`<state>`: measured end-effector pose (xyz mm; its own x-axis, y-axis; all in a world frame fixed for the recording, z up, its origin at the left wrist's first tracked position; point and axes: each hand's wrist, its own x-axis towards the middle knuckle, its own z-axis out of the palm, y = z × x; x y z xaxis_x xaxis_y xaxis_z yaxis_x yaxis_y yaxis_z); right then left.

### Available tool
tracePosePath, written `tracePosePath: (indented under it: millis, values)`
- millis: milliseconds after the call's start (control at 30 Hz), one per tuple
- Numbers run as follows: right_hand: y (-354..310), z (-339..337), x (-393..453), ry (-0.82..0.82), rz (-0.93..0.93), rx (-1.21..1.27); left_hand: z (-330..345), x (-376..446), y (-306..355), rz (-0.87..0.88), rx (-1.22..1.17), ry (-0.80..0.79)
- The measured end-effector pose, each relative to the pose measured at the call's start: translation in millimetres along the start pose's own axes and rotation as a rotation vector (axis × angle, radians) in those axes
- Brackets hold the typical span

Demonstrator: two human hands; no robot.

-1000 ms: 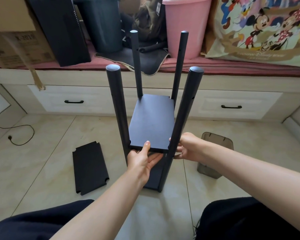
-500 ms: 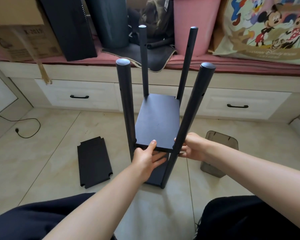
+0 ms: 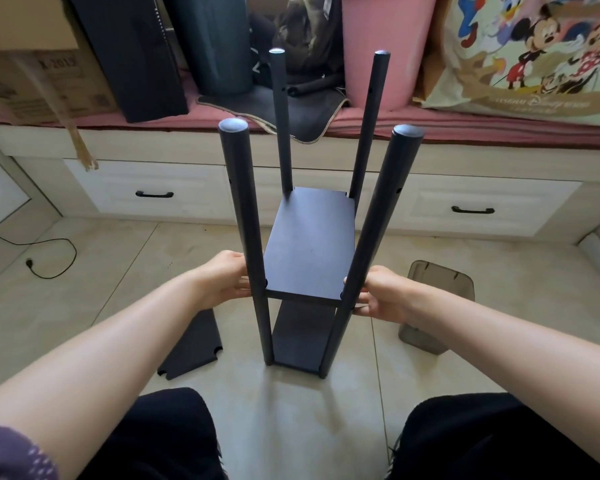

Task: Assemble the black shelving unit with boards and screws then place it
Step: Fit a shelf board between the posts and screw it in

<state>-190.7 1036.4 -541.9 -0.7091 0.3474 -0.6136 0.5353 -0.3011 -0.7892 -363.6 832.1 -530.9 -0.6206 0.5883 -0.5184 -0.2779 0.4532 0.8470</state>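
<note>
Both hands, left hand [image 3: 227,276] and right hand [image 3: 378,294], clamp fingers round the black round-posted shelving unit [image 3: 309,244], seating its middle board; screws probably come next.

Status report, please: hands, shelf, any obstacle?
Left hand and right hand grip middle board at near posts. Spare board lies on floor, left. Nothing blocks.

Left of shelf: loose black board [image 3: 193,344] on the floor tiles.
Right: clear plastic bin [image 3: 437,306] close by.
Behind: drawer fronts [image 3: 153,194].
Between posts: open from above.
</note>
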Motion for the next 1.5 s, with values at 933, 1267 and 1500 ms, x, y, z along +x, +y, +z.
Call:
tracePosePath:
  millis: [933, 1267, 1500]
  values:
    - [-15.4, -66.9, -22.5, 0.17, 0.238, -0.087, 62.3, -19.2, -31.1, -0.066, -0.464, -0.234]
    - [14.3, -33.2, -43.8, -0.078, 0.203, 0.148, 95.4, -21.4, -35.5, -0.008, -0.623, -0.231]
    - [9.6, -37.3, -21.1, 0.105, 0.075, 0.22, 131.9, -13.6, -38.0, 0.083, -0.755, -0.141]
